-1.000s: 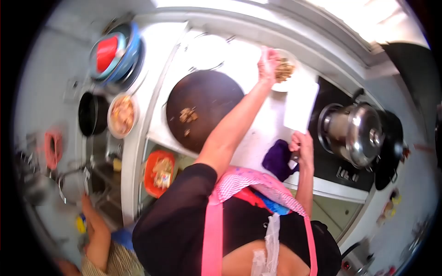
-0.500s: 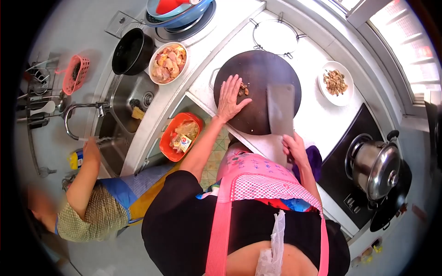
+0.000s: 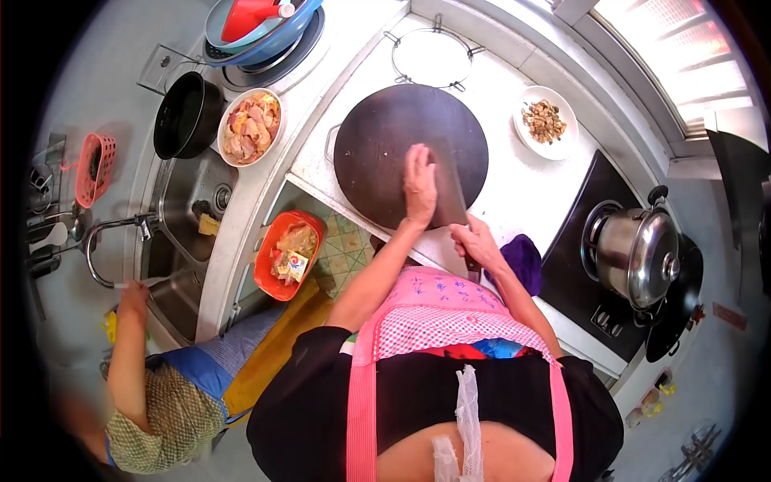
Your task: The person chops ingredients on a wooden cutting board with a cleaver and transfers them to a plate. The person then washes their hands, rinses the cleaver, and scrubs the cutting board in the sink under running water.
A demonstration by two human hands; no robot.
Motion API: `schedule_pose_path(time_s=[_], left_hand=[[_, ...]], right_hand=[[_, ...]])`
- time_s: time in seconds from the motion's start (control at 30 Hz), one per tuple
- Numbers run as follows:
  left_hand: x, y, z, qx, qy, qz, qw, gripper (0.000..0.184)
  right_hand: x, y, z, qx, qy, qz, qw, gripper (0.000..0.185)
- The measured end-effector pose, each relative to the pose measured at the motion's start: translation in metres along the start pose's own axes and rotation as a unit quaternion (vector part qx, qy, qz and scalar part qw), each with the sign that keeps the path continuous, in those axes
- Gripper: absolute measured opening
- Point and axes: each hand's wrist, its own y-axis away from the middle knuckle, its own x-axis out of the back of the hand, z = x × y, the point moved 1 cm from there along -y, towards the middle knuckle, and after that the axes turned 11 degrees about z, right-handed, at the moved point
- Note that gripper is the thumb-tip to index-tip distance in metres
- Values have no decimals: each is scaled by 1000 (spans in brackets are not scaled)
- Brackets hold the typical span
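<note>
My right fingers [image 3: 461, 234] are closed around the handle of the knife [image 3: 450, 193]. My left fingers [image 3: 418, 161] are straight and close together, up against the flat of the knife. From here I cannot tell if they hold any food there, since the hand hides that spot.

The biggest thing is the white surface [image 3: 514, 193]. Next comes the black stove [image 3: 580, 281], over on the right. The round, dark board [image 3: 377, 136] sits on the white surface, with the knife over it and my right hand near its close edge. The shiny pot [image 3: 632, 255] stands on the stove, well apart from my hands. The white plate [image 3: 556, 150] is past the board to the right, with a small heap of brown bits [image 3: 544, 122] on it. Smallest of all, a few tiny specks show on the bare part of the board.

I think this step is getting the last food off the board and onto the knife. If so, the next move calls for keeping the knife flat and steady, with my left hand there to stop spills on the way to the plate. I'd go slowly, as my left fingers look very near the sharp edge.
</note>
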Motion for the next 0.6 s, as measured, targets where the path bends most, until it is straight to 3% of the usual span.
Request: schedule_pose_path(time_s=[0.1,0.2,0.3,0.43,0.5,0.57,0.6], left_hand=[[-30,0,15,-34,31,-36,998,28],[-41,-4,17,-113,-36,-70,990,27],[-37,-8,18,-145,-42,-80,985,27],[-17,-20,17,60,172,-90,979,32],[0,-31,12,78,176,-58,980,33],[20,-31,4,42,97,-46,993,33],[26,-27,1,0,26,-36,999,35]], right_hand=[[26,11,0,19,19,69,997,18],[47,22,-15,57,119,123,984,24],[60,21,-18,73,119,152,979,27],[64,16,-20,73,111,152,979,30],[61,23,-27,73,113,148,980,35],[57,27,-25,72,117,143,980,42],[56,26,-17,99,42,122,987,49]])
